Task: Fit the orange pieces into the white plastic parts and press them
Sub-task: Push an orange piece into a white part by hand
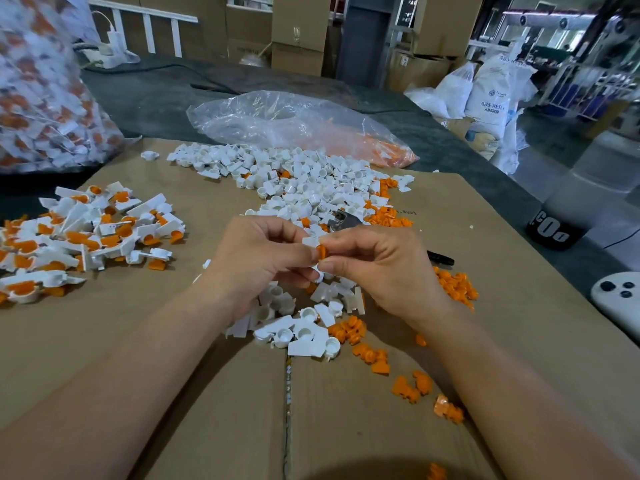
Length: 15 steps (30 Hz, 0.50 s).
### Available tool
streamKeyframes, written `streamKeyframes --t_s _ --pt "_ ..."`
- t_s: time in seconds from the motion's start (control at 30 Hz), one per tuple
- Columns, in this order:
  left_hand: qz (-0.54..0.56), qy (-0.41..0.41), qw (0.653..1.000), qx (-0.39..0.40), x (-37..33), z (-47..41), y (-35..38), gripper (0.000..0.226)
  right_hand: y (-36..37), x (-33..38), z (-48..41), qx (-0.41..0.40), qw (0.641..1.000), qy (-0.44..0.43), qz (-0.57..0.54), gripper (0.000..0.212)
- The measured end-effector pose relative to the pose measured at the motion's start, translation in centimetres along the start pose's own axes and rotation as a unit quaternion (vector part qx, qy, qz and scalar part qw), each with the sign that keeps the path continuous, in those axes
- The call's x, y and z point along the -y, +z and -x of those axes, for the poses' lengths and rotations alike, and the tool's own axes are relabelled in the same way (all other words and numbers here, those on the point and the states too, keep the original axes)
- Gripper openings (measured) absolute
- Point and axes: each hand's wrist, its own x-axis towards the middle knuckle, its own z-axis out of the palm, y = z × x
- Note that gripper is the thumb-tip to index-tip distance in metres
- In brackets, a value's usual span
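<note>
Where white parts (304, 188) litter the cardboard (156, 341), orange pieces (457, 285) lie alongside.

This was a factory or warehouse floor. Tall stacks of cardboard boxes (298, 32) stood along the back. White sacks (491, 98), one printed "ABS RESIN", leaned together at the right, with metal racks and machinery (571, 36) beyond them. On the worktable, a flattened cardboard sheet (173, 341) carried a heap of loose white plastic parts (304, 178) near its far edge. A bulging clear bag (41, 98) of bulk parts sat beside its far left corner.
</note>
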Motion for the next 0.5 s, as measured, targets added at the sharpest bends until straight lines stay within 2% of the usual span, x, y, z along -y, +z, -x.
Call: streamKeyframes --t_s 0.17,0.37,0.5 --pt "0.02 0.0 1.0 0.011 -0.09 0.07 0.01 0.013 -0.12 0.17 -0.04 0.008 1.0 0.003 -0.006 0.032" --pt "0.009 -0.003 1.0 0.008 -0.17 0.04 -0.07 0.01 -0.15 0.26 -0.02 0.02 0.997 0.067 -0.034 0.044" --pt "0.021 -0.015 0.999 0.021 -0.29 0.07 -0.02 0.014 -0.3 0.17 -0.07 0.028 0.997 0.065 -0.023 0.042"
